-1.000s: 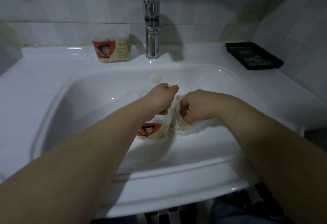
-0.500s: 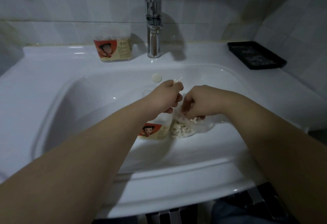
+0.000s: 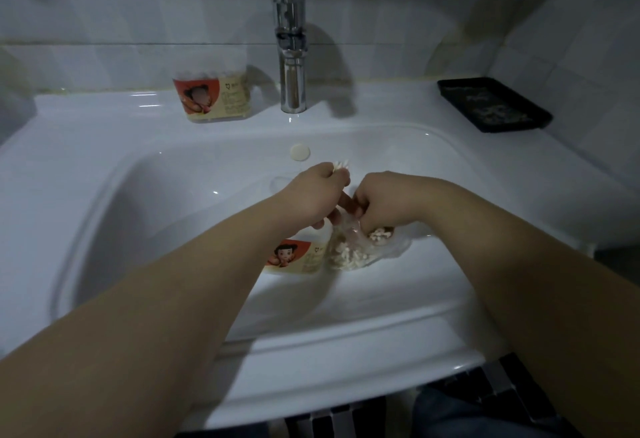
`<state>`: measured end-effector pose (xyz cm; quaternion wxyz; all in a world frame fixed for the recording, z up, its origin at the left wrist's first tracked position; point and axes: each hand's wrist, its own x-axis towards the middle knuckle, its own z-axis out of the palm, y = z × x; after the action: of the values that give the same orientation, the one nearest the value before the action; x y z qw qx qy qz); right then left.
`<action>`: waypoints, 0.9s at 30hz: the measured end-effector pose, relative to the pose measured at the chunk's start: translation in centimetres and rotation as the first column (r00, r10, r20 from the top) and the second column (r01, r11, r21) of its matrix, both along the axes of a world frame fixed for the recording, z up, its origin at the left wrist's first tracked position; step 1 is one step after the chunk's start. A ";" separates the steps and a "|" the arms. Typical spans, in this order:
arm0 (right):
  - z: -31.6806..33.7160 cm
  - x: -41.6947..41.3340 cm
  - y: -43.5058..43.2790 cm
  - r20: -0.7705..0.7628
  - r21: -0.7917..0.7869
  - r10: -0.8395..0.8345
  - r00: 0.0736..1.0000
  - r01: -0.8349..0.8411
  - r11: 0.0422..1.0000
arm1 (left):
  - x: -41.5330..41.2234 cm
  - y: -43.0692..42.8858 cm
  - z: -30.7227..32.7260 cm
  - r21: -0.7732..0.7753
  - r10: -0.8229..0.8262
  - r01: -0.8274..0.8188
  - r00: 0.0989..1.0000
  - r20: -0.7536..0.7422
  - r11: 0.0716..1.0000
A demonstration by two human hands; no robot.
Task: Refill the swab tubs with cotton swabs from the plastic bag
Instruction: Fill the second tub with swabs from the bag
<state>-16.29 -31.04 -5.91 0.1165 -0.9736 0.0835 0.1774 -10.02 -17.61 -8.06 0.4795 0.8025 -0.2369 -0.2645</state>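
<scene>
A clear plastic bag (image 3: pixel 356 250) full of cotton swabs lies in the white basin (image 3: pixel 166 195). Beside it on the left stands a swab tub (image 3: pixel 301 257) with a red cartoon label, partly hidden by my left forearm. My left hand (image 3: pixel 311 195) holds a small bunch of cotton swabs (image 3: pixel 340 165), whose tips stick out above its fingers. My right hand (image 3: pixel 384 200) grips the top of the bag, fingers curled into its mouth. A second swab tub (image 3: pixel 213 95) with the same label stands on the sink ledge at the back left.
A chrome tap (image 3: pixel 291 57) rises at the back centre, with a round overflow cap (image 3: pixel 300 152) below it. A black tray (image 3: pixel 493 104) sits on the ledge at the back right. Tiled walls close in behind and to the right.
Both hands rose slightly away from the basin floor, and my right hand shifted its hold on the bag's mouth. My left hand kept its bunch of swabs.
</scene>
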 end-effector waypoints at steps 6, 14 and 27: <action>0.0 0.1 -0.6 0.019 0.062 -0.024 1.000 0.022 0.998 | 0.2 0.3 -0.3 0.153 -0.074 0.051 0.985 0.155 0.987; 0.8 -0.3 -1.3 0.123 0.278 -0.183 0.975 0.143 0.950 | 0.3 0.4 -0.4 0.194 -0.065 0.030 0.982 0.179 0.981; 1.4 -0.6 -1.6 0.191 0.347 -0.236 0.953 0.160 0.924 | 0.1 -0.3 0.2 -0.236 0.103 -0.074 0.989 0.110 0.969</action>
<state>-16.86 -32.68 -4.52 0.3027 -0.9410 0.1374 0.0628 -9.91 -17.95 -7.85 0.5659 0.7655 -0.2587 -0.1641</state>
